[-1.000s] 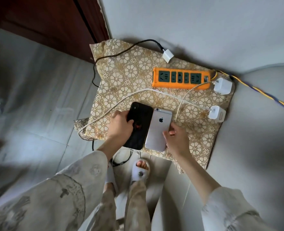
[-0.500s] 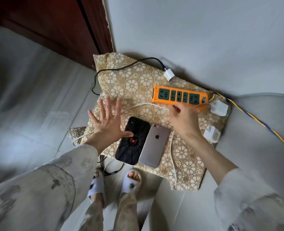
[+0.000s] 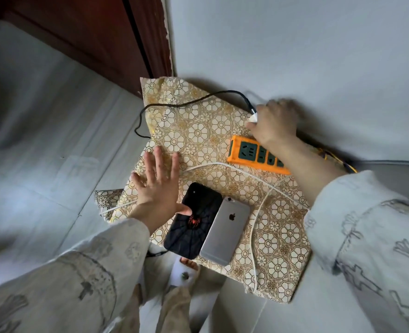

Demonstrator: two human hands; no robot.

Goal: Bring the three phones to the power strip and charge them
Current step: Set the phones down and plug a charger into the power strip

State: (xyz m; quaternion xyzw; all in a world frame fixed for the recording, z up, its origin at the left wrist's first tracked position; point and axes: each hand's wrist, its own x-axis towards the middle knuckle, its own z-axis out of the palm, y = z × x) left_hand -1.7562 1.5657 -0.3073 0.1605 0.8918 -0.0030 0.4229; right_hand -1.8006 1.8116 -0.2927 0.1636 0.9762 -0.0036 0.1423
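Leftmost, the left hand (image 3: 159,183) lies flat with straight, spread fingers on the patterned cloth (image 3: 198,135), left of the power strip (image 3: 253,153) and nearer the person; it grips nothing, though its thumb touches the black phone (image 3: 193,222).

Black phone: face down, spider-web case, below and left of the power strip, edge to edge with the silver phone (image 3: 226,233). Only two phones show; the third is not in view. Both likely light, rigid, with breakable glass. The bare metal back looks slippery, the case probably grippier. Best taken by the long edges, port end left free.

White cable (image 3: 251,175) runs loose between phones and power strip. Limp; take it by the stiff connector, not the cord.

Power strip: orange, sockets up, none seen occupied, its right end hidden under the forearm.

Right hand (image 3: 276,122), just beyond the power strip's left end, fingers curled round a small white plug (image 3: 253,117) on the black cable (image 3: 189,102). Plug looks hard and light; hold it by the body so the cord's drag won't twist it at the socket.
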